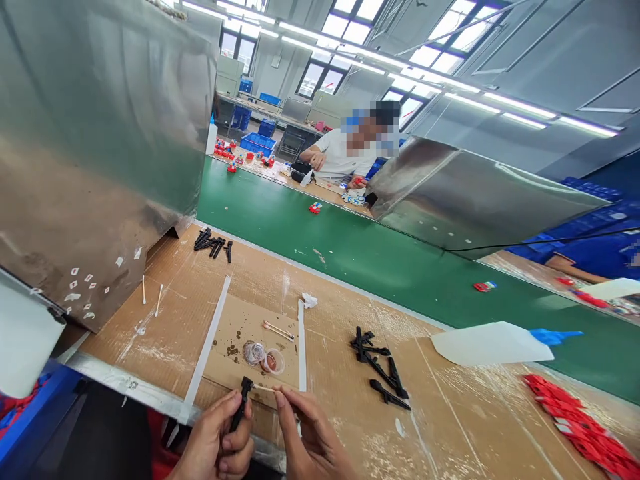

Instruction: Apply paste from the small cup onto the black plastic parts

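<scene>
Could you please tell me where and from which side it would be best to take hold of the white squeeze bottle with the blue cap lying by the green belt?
Grip the white bottle around its broad body, probably from above. It lies on its side with the blue cap pointing right, so the wide flank faces up, and the narrow cap offers less to hold.

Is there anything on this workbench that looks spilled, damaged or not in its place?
The white squeeze bottle with a blue nozzle lies tipped on its side beside the green conveyor belt. No liquid shows spilled.
</scene>
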A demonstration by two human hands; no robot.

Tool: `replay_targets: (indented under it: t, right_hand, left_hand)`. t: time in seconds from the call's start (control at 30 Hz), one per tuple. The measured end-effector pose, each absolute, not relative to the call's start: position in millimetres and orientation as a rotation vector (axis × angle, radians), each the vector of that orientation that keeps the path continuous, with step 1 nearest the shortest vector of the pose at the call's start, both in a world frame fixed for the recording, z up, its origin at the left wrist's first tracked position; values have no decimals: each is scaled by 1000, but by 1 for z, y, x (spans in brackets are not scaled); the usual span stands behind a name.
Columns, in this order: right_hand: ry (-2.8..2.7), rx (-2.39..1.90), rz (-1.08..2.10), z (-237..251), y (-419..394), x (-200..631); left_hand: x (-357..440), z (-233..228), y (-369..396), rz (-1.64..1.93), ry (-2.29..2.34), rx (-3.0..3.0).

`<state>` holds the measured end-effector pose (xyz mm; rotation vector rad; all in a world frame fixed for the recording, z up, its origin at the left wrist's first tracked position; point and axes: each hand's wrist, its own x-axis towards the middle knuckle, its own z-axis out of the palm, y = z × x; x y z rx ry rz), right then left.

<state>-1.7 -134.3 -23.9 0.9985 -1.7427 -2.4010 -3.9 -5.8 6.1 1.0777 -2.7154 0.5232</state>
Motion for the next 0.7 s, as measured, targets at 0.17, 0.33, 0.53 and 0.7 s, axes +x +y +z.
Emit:
replay_targets:
  t: [0.17, 0.33, 0.53, 0.7]
  right_hand:
    - [-1695, 828, -2140, -23, -150, -11]
    - [-1482, 795, -2303, -21, -164, -29]
    - [-1270, 926, -2549, -33, -162, -23]
    - [-1735, 667, -2244, -26, -128, 19]
  left_hand:
    - [-4, 1, -3, 516, -2737, 1098]
    - [-3, 2, -4, 514, -2739, 1088]
    - [5, 2, -5, 448, -2857, 1102]
    - [20, -2, 9, 710, -2901, 1162]
